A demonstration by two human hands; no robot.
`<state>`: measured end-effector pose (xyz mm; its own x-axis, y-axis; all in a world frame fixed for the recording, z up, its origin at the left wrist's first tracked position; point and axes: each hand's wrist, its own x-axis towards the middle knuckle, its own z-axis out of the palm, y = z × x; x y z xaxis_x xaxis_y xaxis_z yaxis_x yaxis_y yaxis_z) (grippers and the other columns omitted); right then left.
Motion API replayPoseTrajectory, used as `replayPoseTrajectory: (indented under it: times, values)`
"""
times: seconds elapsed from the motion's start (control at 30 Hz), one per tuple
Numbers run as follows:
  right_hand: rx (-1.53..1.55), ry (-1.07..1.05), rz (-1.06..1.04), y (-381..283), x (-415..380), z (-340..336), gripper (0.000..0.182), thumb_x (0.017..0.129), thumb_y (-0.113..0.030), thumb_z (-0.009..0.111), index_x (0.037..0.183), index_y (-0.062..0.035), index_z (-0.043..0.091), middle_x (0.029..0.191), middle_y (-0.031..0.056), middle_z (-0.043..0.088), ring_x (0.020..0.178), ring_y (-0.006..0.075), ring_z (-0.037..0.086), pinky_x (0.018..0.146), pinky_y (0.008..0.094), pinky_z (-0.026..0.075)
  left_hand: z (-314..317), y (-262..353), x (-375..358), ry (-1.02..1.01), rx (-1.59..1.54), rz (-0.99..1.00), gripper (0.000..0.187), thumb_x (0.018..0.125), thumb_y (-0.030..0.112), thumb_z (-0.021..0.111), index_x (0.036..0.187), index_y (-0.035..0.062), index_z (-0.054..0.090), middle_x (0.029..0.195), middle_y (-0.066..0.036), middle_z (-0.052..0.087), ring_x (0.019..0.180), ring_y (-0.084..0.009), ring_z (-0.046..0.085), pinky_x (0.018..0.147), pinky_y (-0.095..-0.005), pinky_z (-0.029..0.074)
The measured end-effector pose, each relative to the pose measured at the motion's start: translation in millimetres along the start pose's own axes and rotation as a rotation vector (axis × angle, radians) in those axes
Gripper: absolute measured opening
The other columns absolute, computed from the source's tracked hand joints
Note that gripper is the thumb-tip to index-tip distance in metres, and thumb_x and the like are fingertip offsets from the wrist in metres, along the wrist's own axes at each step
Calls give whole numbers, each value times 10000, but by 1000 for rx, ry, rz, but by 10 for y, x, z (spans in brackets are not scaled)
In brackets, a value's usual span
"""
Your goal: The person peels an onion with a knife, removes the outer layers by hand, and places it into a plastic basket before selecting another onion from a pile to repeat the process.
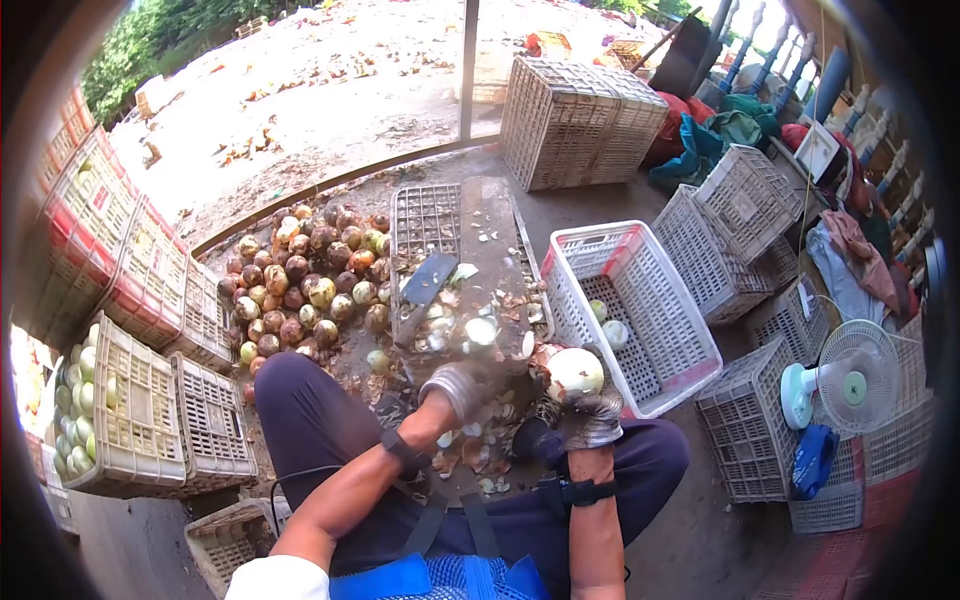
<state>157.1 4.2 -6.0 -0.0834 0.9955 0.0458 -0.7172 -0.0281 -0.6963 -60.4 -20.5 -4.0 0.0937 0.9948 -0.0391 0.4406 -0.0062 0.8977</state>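
My right hand (597, 412), in a dirty grey knit glove, is closed around a large, pale, peeled onion (575, 371) beside the long white crate. My left hand (462, 390), gloved too, is over the near end of a worn board (489, 225); motion smears its fingers, and I cannot make out whether it holds anything. A dark cleaver-like blade (430, 278) lies on the board area among pale trimmings. Onion peels (485, 455) litter the ground between my legs. Inside the white crate (713, 372) at my right rest two pale onions (614, 335).
A heap of brown-skinned onions (310, 280) covers the floor ahead on the left. Stacked crates (140, 410) stand left, some filled with greenish produce. More crates (575, 125) stand ahead and right. A small fan (855, 385) sits on crates at right.
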Motion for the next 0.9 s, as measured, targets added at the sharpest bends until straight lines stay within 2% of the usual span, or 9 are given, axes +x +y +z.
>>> replayPoseTrajectory:
  times: [0.07, 0.2, 0.23, 0.3, 0.4, 0.43, 0.6, 0.77, 0.9]
  values:
    - [-21, -28, 49, 47, -3, -69, 811, 494, 58, 703, 1263, 64, 445, 1058, 190, 595, 929, 325, 616, 801, 410, 553, 15, -64, 2, 18, -250, 19, 320, 658, 118, 723, 966, 45, 673, 951, -110, 646, 778, -228, 629, 662, -355, 505]
    - [7, -61, 242, -17, -113, 116, 853, 471, 27, 751, 1265, 70, 441, 1095, 185, 592, 984, 313, 607, 824, 415, 544, 6, -344, 223, 57, -195, 383, 306, 629, 141, 717, 928, 90, 676, 880, -115, 628, 766, -254, 628, 624, -380, 507]
    - [-6, -84, 262, -40, -142, 177, 824, 480, 27, 763, 1245, 65, 458, 1083, 174, 599, 963, 293, 613, 807, 393, 548, 23, -372, 260, 66, -193, 348, 309, 626, 138, 718, 929, 94, 675, 890, -119, 632, 769, -252, 631, 626, -376, 511]
    - [-30, -132, 301, -78, -186, 340, 765, 499, 28, 787, 1204, 55, 493, 1059, 153, 614, 919, 255, 626, 774, 348, 556, -71, -401, 307, 277, 334, 781, 280, 636, 134, 712, 912, 98, 685, 943, -138, 647, 792, -249, 639, 648, -361, 523]
    - [-120, -149, 349, -72, -205, 492, 729, 508, 32, 802, 1179, 40, 519, 1062, 124, 621, 913, 218, 624, 782, 324, 550, -42, -360, 259, 80, -7, 516, 217, 662, 118, 696, 876, 87, 699, 984, -135, 654, 811, -247, 639, 671, -354, 528]
    - [-160, -144, 363, -68, -210, 524, 725, 507, 35, 803, 1177, 36, 523, 1070, 115, 621, 920, 210, 620, 794, 323, 545, -50, -373, 271, 153, 207, 743, 150, 681, 89, 685, 830, 81, 705, 975, -124, 660, 815, -243, 639, 689, -353, 527]
    - [-270, -121, 409, -76, -238, 604, 694, 514, 98, 764, 1165, 24, 535, 1074, 99, 616, 907, 195, 617, 791, 310, 543, -54, -572, 297, 191, 435, 618, 137, 667, 66, 698, 804, 69, 693, 925, -116, 667, 802, -236, 637, 701, -345, 521]
    - [-359, 89, 525, -108, -281, 708, 638, 560, 143, 701, 1163, 5, 544, 1022, 96, 619, 889, 197, 616, 766, 303, 543, -85, -536, 207, 126, -193, 363, 139, 665, 60, 700, 803, 59, 683, 909, -115, 666, 788, -227, 637, 695, -347, 519]
    - [-420, 45, 457, 103, -256, 473, 578, 608, 110, 699, 1153, -12, 552, 995, 84, 624, 856, 182, 610, 721, 292, 538, -144, -474, 163, 79, 6, 506, 166, 760, 37, 676, 923, 9, 667, 924, -75, 661, 842, -145, 614, 735, -282, 507]
